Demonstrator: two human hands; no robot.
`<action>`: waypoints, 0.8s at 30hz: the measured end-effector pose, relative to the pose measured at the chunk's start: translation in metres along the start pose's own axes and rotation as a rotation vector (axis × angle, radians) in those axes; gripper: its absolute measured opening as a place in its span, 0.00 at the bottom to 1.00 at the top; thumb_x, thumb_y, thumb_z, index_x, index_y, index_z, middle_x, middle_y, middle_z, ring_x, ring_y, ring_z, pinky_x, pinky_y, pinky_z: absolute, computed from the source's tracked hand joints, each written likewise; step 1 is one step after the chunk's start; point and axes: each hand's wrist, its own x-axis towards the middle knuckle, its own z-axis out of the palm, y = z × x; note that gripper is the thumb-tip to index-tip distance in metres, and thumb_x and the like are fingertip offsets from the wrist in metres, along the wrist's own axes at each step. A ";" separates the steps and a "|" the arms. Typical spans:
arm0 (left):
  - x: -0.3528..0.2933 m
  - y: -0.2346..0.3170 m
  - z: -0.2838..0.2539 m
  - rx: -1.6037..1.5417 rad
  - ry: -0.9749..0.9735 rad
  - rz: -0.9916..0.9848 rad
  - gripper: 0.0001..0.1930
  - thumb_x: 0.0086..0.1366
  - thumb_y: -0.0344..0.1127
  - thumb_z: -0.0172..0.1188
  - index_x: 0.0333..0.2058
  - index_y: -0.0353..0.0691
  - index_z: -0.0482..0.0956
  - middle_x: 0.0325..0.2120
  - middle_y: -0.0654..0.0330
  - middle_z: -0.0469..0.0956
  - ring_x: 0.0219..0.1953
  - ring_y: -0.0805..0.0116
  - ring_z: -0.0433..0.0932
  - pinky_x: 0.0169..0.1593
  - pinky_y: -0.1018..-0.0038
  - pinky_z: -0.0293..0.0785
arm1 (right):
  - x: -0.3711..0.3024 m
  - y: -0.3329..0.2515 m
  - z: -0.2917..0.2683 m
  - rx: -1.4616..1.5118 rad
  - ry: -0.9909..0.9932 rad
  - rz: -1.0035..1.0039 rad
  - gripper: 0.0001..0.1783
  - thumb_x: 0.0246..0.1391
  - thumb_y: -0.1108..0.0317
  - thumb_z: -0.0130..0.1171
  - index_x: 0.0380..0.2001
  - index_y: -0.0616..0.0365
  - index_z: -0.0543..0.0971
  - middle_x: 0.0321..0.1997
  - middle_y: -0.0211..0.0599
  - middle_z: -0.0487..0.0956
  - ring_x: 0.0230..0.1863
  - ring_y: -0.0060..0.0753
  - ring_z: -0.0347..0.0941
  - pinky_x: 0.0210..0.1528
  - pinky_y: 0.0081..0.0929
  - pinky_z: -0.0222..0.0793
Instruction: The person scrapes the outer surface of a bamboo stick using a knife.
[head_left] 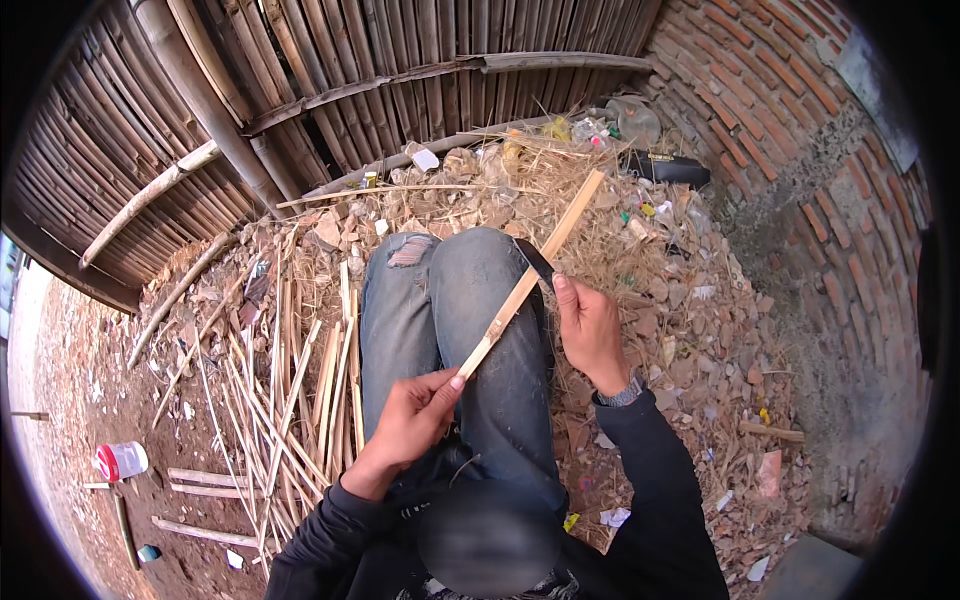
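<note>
1. Head view: the left hand (415,415) pinches the pale strip (510,308) at its 7 o'clock end.
2. The right hand (592,325) grips a dark knife (546,272), crossing the strip.
3. The strip slants over jeans (400,310) toward 1 o'clock.

Dark knife (535,261) across slanted strip (520,294)
</note>
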 end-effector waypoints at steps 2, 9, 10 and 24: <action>0.001 0.003 0.001 -0.035 -0.008 -0.024 0.19 0.80 0.40 0.53 0.60 0.36 0.79 0.17 0.75 0.63 0.18 0.85 0.58 0.22 0.81 0.55 | -0.024 -0.008 0.010 0.083 -0.111 -0.126 0.24 0.73 0.56 0.52 0.25 0.61 0.75 0.16 0.55 0.69 0.20 0.62 0.72 0.22 0.46 0.60; 0.002 0.001 -0.004 -0.273 -0.096 -0.153 0.17 0.79 0.41 0.53 0.57 0.36 0.80 0.17 0.75 0.59 0.16 0.85 0.53 0.19 0.80 0.48 | -0.024 -0.012 0.005 0.014 -0.110 -0.105 0.25 0.74 0.56 0.51 0.23 0.61 0.73 0.16 0.56 0.70 0.19 0.62 0.71 0.21 0.46 0.59; 0.002 0.000 -0.006 -0.272 -0.095 -0.156 0.17 0.79 0.41 0.53 0.57 0.36 0.80 0.17 0.75 0.59 0.16 0.85 0.53 0.19 0.80 0.48 | -0.033 -0.016 0.012 0.056 -0.192 -0.208 0.25 0.74 0.56 0.50 0.24 0.61 0.73 0.16 0.55 0.70 0.18 0.61 0.71 0.20 0.45 0.59; 0.012 -0.007 -0.025 -0.725 -0.405 -0.412 0.24 0.83 0.48 0.41 0.65 0.36 0.69 0.17 0.73 0.54 0.14 0.83 0.49 0.16 0.81 0.46 | -0.018 -0.006 0.009 0.010 -0.171 -0.243 0.26 0.74 0.54 0.50 0.24 0.60 0.75 0.15 0.54 0.72 0.20 0.62 0.74 0.21 0.48 0.63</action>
